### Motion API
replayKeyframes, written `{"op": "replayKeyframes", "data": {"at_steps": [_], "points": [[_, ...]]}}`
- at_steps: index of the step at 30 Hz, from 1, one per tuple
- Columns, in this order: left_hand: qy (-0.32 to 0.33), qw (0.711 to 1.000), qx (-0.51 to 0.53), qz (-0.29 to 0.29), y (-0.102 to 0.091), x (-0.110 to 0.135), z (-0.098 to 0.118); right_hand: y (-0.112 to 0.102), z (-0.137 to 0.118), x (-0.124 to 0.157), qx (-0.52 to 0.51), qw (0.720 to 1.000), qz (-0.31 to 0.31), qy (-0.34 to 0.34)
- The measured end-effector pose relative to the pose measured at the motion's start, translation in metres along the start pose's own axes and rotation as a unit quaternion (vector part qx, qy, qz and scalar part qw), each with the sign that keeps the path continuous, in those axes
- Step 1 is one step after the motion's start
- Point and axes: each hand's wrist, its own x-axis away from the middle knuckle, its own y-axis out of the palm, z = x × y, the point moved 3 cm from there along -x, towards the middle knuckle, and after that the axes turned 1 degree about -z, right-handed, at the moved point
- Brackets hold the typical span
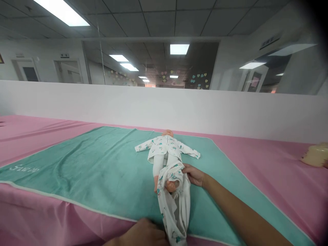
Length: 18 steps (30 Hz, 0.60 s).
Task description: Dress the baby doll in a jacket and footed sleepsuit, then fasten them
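Observation:
A baby doll (165, 148) lies on its back on a teal towel (89, 164), head away from me, in a white printed top. White printed trousers (175, 198) are bunched over the doll's feet and trail toward me. My right hand (194, 175) pinches the trousers' waist by the doll's right foot, which pokes through the opening. My left hand (143, 234) sits at the bottom edge, fingers curled around the trousers' lower end.
The towel lies on a pink sheet (269, 164) that covers a wide table. A white partition wall (164, 106) runs along the far side. A pale yellow object (316, 155) rests at the right edge.

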Motion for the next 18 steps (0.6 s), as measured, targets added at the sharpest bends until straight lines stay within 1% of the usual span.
{"op": "replayKeyframes", "data": {"at_steps": [1,2,3,4,5,6,7,8,9,11,13,15,16,17,18], "points": [[-0.013,0.999,0.040,-0.006,-0.012,-0.002,-0.004,-0.002,-0.001,-0.001,0.006,1.000,-0.014,0.008],[-0.061,0.996,0.071,-0.016,-0.026,-0.006,-0.011,-0.003,-0.003,-0.002,0.006,1.000,-0.026,0.011],[-0.117,0.989,0.091,0.009,-0.042,-0.011,-0.020,-0.004,-0.004,-0.002,0.002,0.999,-0.038,0.009],[-0.179,0.977,0.105,0.053,-0.058,-0.017,-0.031,-0.004,-0.005,-0.002,-0.007,0.999,-0.049,0.004],[-0.220,0.963,0.124,0.090,-0.071,-0.024,-0.043,-0.004,-0.005,-0.001,-0.016,0.998,-0.056,-0.004],[-0.258,0.947,0.141,0.130,-0.081,-0.032,-0.056,-0.004,-0.006,-0.001,-0.023,0.998,-0.056,-0.013],[-0.295,0.926,0.171,0.161,-0.087,-0.040,-0.071,-0.004,-0.005,0.000,-0.025,0.998,-0.050,-0.021],[-0.318,0.906,0.213,0.182,-0.090,-0.048,-0.086,-0.005,-0.005,0.000,-0.021,0.999,-0.039,-0.030],[-0.329,0.892,0.248,0.189,-0.090,-0.057,-0.100,-0.005,-0.005,0.001,-0.011,0.999,-0.024,-0.038],[-0.327,0.885,0.302,0.138,-0.083,-0.072,-0.124,-0.007,-0.006,0.002,0.013,0.998,0.013,-0.061],[-0.314,0.886,0.328,0.093,-0.077,-0.082,-0.140,-0.007,-0.007,0.002,0.019,0.994,0.043,-0.096],[-0.296,0.879,0.365,0.078,-0.072,-0.084,-0.149,-0.006,-0.009,0.001,0.000,0.989,0.068,-0.133],[-0.282,0.870,0.398,0.071,-0.068,-0.084,-0.151,-0.004,-0.010,-0.001,-0.013,0.986,0.077,-0.145],[-0.267,0.856,0.438,0.061,-0.065,-0.082,-0.151,-0.003,-0.009,-0.002,-0.024,0.985,0.085,-0.151],[-0.252,0.837,0.484,0.050,-0.061,-0.080,-0.149,-0.002,-0.009,-0.004,-0.032,0.983,0.093,-0.153]]}}
